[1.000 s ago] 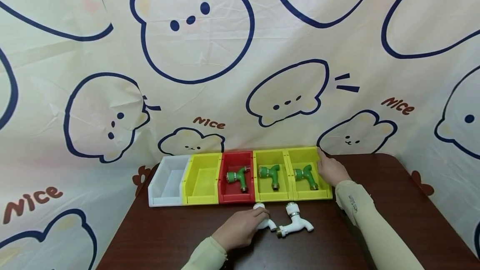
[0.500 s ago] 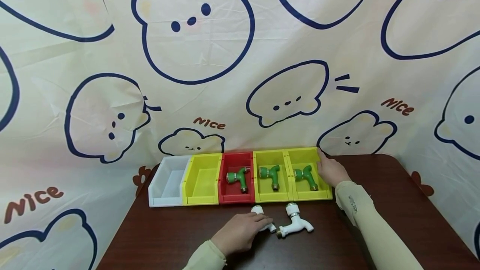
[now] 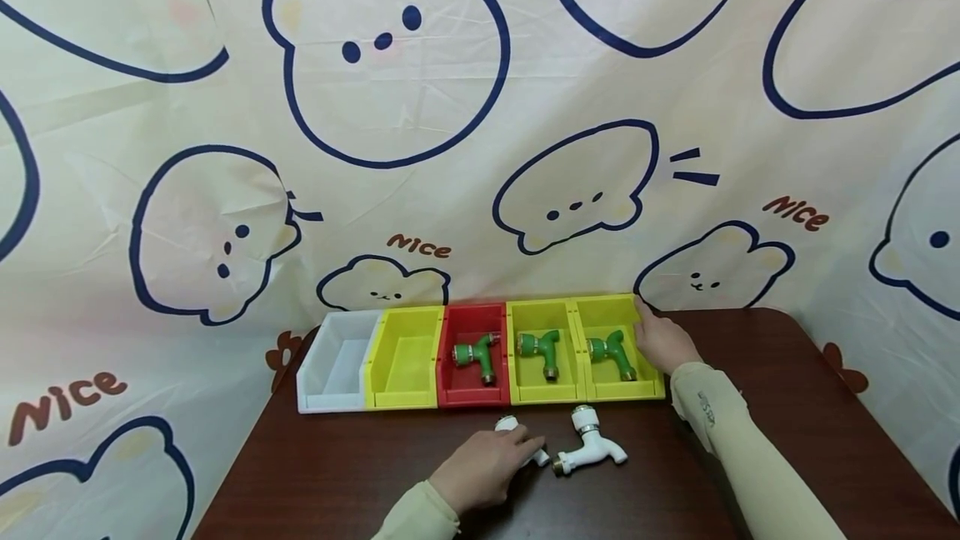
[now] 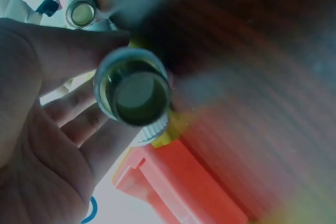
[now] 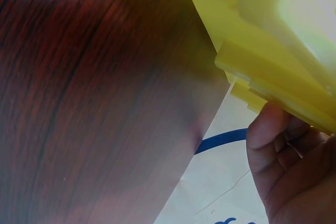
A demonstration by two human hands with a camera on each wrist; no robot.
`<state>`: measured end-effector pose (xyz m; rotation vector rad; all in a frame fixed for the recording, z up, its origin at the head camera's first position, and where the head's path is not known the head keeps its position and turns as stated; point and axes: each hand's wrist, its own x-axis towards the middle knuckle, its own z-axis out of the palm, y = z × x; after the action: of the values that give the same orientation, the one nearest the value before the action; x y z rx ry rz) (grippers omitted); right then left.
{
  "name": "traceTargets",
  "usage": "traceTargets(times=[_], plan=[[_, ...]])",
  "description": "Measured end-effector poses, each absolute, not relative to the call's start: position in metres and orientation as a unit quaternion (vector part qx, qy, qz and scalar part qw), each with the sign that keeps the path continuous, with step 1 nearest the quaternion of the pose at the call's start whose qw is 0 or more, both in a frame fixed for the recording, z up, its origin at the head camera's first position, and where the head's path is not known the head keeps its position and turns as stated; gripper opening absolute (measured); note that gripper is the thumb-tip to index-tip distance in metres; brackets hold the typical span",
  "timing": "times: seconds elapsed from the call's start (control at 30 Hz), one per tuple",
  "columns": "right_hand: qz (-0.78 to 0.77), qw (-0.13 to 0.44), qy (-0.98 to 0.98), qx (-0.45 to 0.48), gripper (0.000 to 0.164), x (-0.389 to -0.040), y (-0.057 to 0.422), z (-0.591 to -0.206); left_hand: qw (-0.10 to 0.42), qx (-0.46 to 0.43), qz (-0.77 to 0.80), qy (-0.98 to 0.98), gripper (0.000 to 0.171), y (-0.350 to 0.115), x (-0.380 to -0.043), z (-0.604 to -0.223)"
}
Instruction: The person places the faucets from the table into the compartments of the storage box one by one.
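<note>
My left hand pinches a white faucet between thumb and fingers, low over the table. In the left wrist view its round brass-lined inlet faces the camera; the hand covers much of its body in the head view. A second white faucet lies on the table just to the right. My right hand holds the outer side wall of the rightmost yellow bin, with the thumb at its ledge. Green faucets lie in the red bin, the middle yellow bin and the rightmost one.
Left of the red bin stand a yellow bin and a white bin, all in one row. The row sits at the back of the dark wooden table, against a cartoon-printed cloth.
My left hand has turned the white faucet slightly, its capped end shifting left and toward me. The right hand stays at the bin.
</note>
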<state>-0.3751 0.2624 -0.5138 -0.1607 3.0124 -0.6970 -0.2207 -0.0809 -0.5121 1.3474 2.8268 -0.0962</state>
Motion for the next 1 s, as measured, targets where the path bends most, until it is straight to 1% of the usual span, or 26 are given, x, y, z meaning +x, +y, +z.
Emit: traceTargets(times=[0.07, 0.23, 0.3, 0.4, 0.53, 0.8, 0.87, 1.0], plan=[[-0.223, 0.023, 0.973, -0.049, 0.061, -0.375, 0.262, -0.514, -0.009, 0.432, -0.032, 0.901, 0.066, -0.082, -0.220, -0.512], [-0.221, 0.027, 0.974, -0.042, 0.061, -0.375, 0.261, -0.514, -0.058, 0.439, 0.019, 0.896, 0.062, -0.090, -0.222, -0.510], [-0.223, 0.027, 0.973, -0.044, 0.061, -0.375, 0.261, -0.513, -0.058, 0.433, 0.049, 0.898, 0.059, -0.094, -0.224, -0.506], [-0.226, 0.027, 0.973, -0.047, 0.062, -0.373, 0.261, -0.512, -0.056, 0.412, 0.082, 0.906, 0.061, -0.100, -0.226, -0.496], [-0.229, 0.025, 0.972, -0.047, 0.062, -0.373, 0.260, -0.511, -0.078, 0.370, 0.121, 0.918, 0.066, -0.110, -0.231, -0.483], [-0.222, 0.032, 0.974, -0.040, 0.062, -0.374, 0.260, -0.512, -0.161, 0.263, 0.208, 0.928, 0.080, -0.141, -0.252, -0.464], [-0.221, 0.033, 0.974, -0.039, 0.062, -0.373, 0.260, -0.512, -0.172, 0.227, 0.223, 0.932, 0.080, -0.149, -0.259, -0.461], [-0.221, 0.031, 0.974, -0.041, 0.062, -0.373, 0.260, -0.511, -0.167, 0.167, 0.234, 0.943, 0.074, -0.163, -0.273, -0.456]])
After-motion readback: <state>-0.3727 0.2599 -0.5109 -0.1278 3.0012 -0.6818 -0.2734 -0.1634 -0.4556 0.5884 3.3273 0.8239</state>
